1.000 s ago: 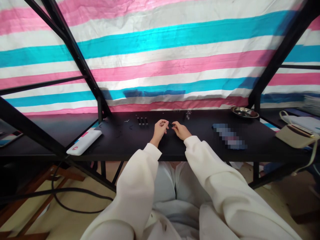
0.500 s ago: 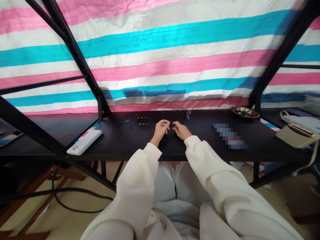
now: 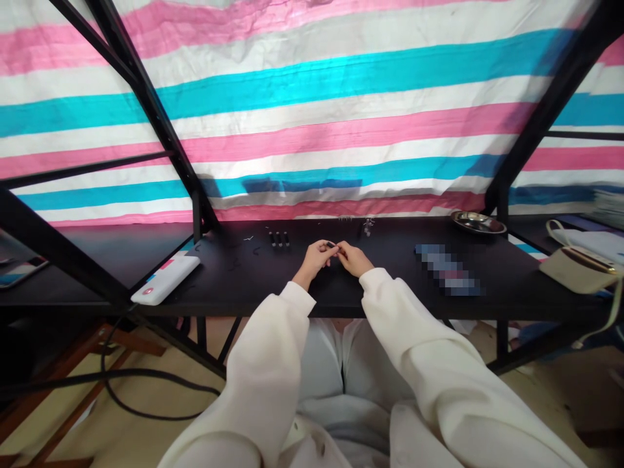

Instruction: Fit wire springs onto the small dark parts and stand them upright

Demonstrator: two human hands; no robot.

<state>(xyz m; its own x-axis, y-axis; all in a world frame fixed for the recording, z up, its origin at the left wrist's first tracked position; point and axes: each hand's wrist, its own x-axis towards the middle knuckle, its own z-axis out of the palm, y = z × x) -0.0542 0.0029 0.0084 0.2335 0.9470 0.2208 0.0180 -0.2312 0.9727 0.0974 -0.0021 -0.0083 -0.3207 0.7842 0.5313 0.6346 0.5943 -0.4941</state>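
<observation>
Over the black table (image 3: 390, 292), my left hand (image 3: 316, 258) pinches a small black piece (image 3: 331, 245), too small to name. My right hand (image 3: 353, 257) meets it fingertip to fingertip, with its fingers closed at the same piece; what exactly they grip is hidden. Left of my hands stand several short black cylinders (image 3: 279, 239) with pale ends, in a row. A little cluster of clear and grey bits (image 3: 367, 226) lies behind my right hand. Tiny metallic pieces (image 3: 345, 219) are lined up near the table's back edge.
A white power bank-like box (image 3: 166, 279) lies at the table's left end. Toward the right are a blurred-out blue packet (image 3: 448, 270) and a shiny metal dish (image 3: 478, 222). A cream handbag (image 3: 578, 268) rests farther right. Black metal posts (image 3: 160, 123) slant up on both sides.
My hands have come together; the gap between their fingertips has closed around the small black piece. The view has tilted slightly.
</observation>
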